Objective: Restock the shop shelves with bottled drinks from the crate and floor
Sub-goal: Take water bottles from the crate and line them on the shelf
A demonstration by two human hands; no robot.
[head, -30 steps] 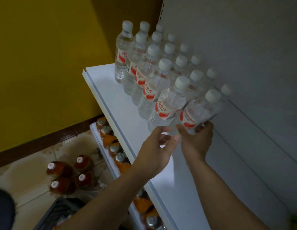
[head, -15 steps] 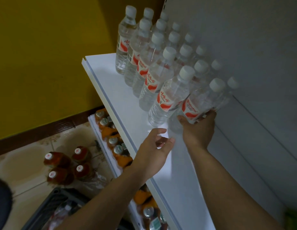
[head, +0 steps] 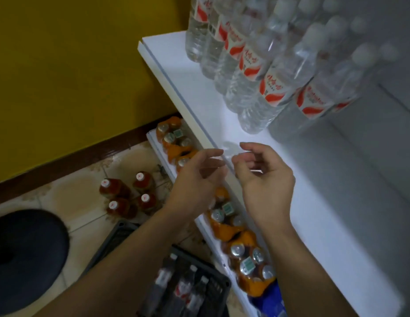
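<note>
Hovering over the front edge of the white upper shelf (head: 314,202), both hands are empty. The left hand (head: 195,179) has its fingers loosely stretched and apart. The right hand (head: 265,186) has its fingers slackly curled round nothing.

Half a second ago the right hand gripped the base of the nearest water bottle (head: 314,99) at the near end of the rows, with the left hand close by. That bottle now stands upright with the other water bottles (head: 252,72) towards the back of the shelf, and both hands have come away from it. The view has also tipped down towards the floor.

I judge that placement done and a fetch due next. The shelf is bare from the rows to its near end, so there is room for more.

Remaining stock sits below: clear bottles (head: 183,287), blurred, in the dark crate (head: 220,287), and four brown drink bottles (head: 126,193) on the tiled floor beside it. The lower shelf (head: 199,225) carries orange-wrapped drinks (head: 224,216).
</note>
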